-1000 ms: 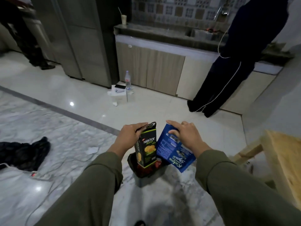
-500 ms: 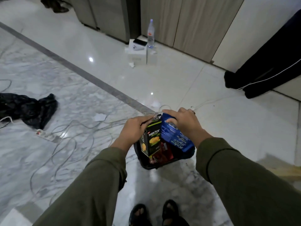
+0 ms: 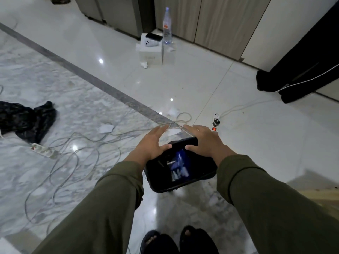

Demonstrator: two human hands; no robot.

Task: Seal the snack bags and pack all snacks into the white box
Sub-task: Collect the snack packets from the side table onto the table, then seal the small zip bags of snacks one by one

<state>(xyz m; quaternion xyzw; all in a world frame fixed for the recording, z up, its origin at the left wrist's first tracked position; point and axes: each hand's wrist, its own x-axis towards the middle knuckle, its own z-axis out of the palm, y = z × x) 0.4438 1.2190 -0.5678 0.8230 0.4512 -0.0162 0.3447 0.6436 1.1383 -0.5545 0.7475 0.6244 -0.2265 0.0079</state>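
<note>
Both hands, left (image 3: pixel 152 143) and right (image 3: pixel 203 142), fingers spread wide, empty, over dark bin (image 3: pixel 200 180). Blue snack bag (image 3: pixel 178 166) below fingertips: light, crinkly, slippery; best pinched at top edge.

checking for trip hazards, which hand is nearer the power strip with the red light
Right. The right hand sits just beside the power strip, which lies past its knuckles on the floor. The left hand is farther off, across the black container.

Floor R of black bin (image 3: pixel 180 182) bare, open approach. L + ahead blocked: tangled cables (image 3: pixel 77 153), power strip (image 3: pixel 45 152), 2nd strip (image 3: pixel 215 121).
</note>
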